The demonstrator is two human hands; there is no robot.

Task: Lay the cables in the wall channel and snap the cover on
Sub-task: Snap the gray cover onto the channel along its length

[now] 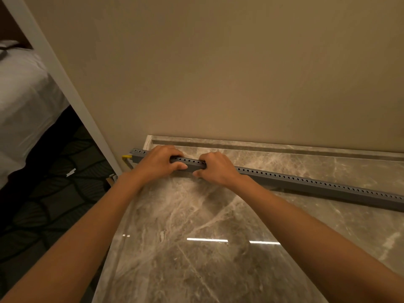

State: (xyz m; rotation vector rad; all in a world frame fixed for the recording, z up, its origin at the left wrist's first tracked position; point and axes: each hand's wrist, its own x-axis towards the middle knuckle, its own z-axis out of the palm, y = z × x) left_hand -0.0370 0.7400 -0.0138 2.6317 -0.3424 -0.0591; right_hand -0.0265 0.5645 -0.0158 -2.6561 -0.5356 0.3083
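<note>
A long grey cable channel (pixel 306 184) with a row of small slots lies across the marble surface (pixel 196 248), running from the left edge to the far right. My left hand (pixel 158 160) grips the channel near its left end, fingers curled over the top and thumb at the front. Close beside it, my right hand (pixel 215 168) grips the channel the same way. A yellow cable end (pixel 126 157) sticks out of the channel's left end. The rest of the cables are hidden inside the channel.
A beige wall (pixel 218 73) rises behind the marble surface, with a shallow recess (pixel 262 147) along its base. To the left is a white door frame (pixel 65 84), dark patterned carpet (pixel 54 182) and a bed with white sheets (pixel 21 95).
</note>
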